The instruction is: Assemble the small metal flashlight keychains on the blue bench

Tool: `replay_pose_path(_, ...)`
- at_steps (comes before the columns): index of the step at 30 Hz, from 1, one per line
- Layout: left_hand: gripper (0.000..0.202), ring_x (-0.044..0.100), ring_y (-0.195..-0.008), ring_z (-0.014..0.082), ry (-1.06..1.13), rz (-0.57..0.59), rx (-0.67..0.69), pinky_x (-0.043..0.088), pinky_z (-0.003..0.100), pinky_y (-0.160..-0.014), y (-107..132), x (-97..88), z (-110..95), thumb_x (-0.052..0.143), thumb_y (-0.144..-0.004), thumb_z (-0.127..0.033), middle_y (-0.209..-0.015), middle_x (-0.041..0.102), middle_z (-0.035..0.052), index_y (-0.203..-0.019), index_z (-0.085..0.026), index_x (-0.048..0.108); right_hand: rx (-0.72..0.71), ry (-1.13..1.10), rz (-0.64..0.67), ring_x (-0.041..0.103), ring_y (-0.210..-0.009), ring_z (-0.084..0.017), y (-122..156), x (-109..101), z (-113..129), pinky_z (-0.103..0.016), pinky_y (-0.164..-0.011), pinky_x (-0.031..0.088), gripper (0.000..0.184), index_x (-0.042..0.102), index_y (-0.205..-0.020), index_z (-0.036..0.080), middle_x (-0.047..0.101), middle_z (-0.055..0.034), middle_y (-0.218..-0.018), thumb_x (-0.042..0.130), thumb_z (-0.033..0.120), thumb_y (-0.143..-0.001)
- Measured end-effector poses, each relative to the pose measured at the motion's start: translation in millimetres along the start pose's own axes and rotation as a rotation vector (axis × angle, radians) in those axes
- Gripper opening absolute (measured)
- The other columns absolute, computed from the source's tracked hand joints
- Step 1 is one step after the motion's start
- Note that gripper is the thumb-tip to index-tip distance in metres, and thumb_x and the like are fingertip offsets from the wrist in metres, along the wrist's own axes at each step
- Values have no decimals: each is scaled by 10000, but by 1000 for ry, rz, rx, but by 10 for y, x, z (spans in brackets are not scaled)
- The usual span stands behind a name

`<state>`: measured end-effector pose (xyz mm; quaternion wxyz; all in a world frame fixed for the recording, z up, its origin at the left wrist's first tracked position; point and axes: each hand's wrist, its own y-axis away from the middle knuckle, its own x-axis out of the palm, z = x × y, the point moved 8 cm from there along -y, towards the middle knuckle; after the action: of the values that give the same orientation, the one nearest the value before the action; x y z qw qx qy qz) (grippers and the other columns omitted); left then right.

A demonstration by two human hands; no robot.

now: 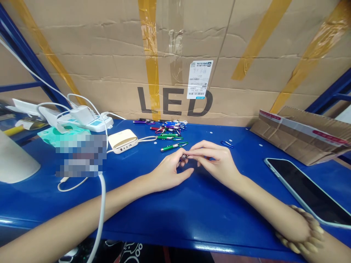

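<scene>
"What's between the hands?"

"A small metal cylinder (184, 157), too tiny to make out in detail, held in the air just above the blue steel shelf top (192, 219)."

"And the 2 hands?"

"Both are closed on it. The right hand (216, 160) pinches it between thumb and fingertips, and the left hand (167, 171) curls in to meet it from the other side."

"What's closest?"

"A green keychain flashlight (174, 147) lies just beyond the left hand, with a heap of colored keychain flashlights (167, 128) behind it. A blue carabiner (227, 144) sits apart to the right."

"Further out?"

"On the left, a white power bank (122, 141) and a power strip (87, 124). On the right, a smartphone (307, 191) and flattened cardboard (301, 137). Behind everything stands a carton printed LED (164, 54)."
</scene>
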<state>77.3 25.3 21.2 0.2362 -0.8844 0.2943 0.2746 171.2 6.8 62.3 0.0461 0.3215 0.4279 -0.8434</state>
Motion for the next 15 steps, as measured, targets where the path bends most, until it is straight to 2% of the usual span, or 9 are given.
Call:
replay_pose_path(2, 177, 497, -782, 164, -90, 4, 27, 453, 306, -700, 21, -15, -25, 462, -828, -262, -836, 500, 34, -970, -157, 445, 10, -39, -11, 592, -623, -93, -8, -17, -5, -212, -545, 492, 209, 706, -878, 201, 656, -42, -846, 510, 145, -835)
replay_pose_path(4, 288, 494, -970, 207, -146, 10, 56, 440, 372, -842, 42, -30, -46, 410, -863, -270, -1044, 513, 97, -1128, -158, 405, 10, -65, -39, 590, -598, -92, -18, -48, 8, -212, -529, 491, 174, 709, -846, 194, 664, -40, -814, 542, 153, -816)
replay_pose_path(6, 393, 416, -1157, 226, -177, 9, 71, 369, 416, -971, 59, -42, -52, 359, -891, -268, -1263, 430, 126, -1268, -172, 302, 15, -72, -66, 604, -624, -104, -29, -74, 21, -210, -527, 488, 139, 709, -792, 189, 671, -37, -779, 575, 151, -788)
replay_pose_path(8, 438, 322, -1266, 221, -202, 14, 73, 303, 427, -1041, 71, -37, -40, 300, -914, -265, -1376, 344, 118, -1337, -181, 222, 34, -66, -68, 609, -631, -108, -39, -74, 18, -202, -514, 475, 126, 703, -741, 184, 673, -32, -743, 591, 132, -765)
replay_pose_path(11, 458, 298, -1295, 211, -236, 36, 80, 274, 424, -1069, 79, 3, -13, 277, -918, -245, -1406, 329, 109, -1364, -174, 199, 99, -34, -32, 594, -588, -96, -43, -39, -32, -191, -495, 450, 101, 695, -684, 183, 671, -22, -717, 619, 141, -737)
replay_pose_path(15, 514, 359, -1254, 229, -230, 31, 113, 332, 417, -1031, 67, 32, -10, 381, -856, -177, -1375, 379, 114, -1351, -169, 240, 186, 14, 3, 558, -543, -82, -28, -3, -107, -187, -476, 419, 74, 689, -673, 185, 662, -18, -726, 653, 227, -723)
